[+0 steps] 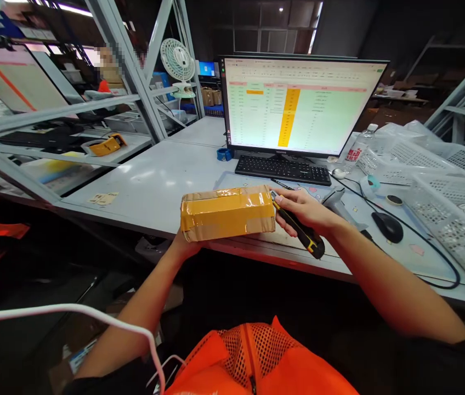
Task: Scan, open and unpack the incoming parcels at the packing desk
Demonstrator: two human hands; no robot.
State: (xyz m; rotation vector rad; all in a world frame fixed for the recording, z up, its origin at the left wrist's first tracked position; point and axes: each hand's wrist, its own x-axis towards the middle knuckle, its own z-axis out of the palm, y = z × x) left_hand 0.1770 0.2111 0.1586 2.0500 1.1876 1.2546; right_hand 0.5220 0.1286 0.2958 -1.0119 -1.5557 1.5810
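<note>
A: What is the right hand [296, 209] doing?

B: It is wrapped around a black-and-yellow utility knife with a long handle [301, 229]. The thumb lies near the metal blade end, which points at the box; whether the tip touches the cardboard is too fine to tell.

A: Which box?

B: A brown oblong cardboard box covered in shiny yellowish tape [228, 215], just to the left of the right hand, above the front edge of the pale grey tabletop [134, 189].

A: And the left hand [188, 246]?

B: It grasps that box low at its left end; most of its fingers are hidden behind the cardboard.

A: What lies close about the right hand?

B: A grey handheld device [339, 204] sits just beyond its wrist, partly covered by it. A black computer mouse [387, 226] lies farther to its right. Past the fingers is a long black keyboard [282, 169], with a blue ring-shaped object [224, 154] left of that.

A: Farther out?

B: A wide black-framed monitor showing a spreadsheet with an orange column [306, 104] stands behind the keyboard. White perforated plastic baskets [442, 216] stand well to the hand's right. Farthest, beyond the left hand, is a pale green round fan [177, 60].
</note>
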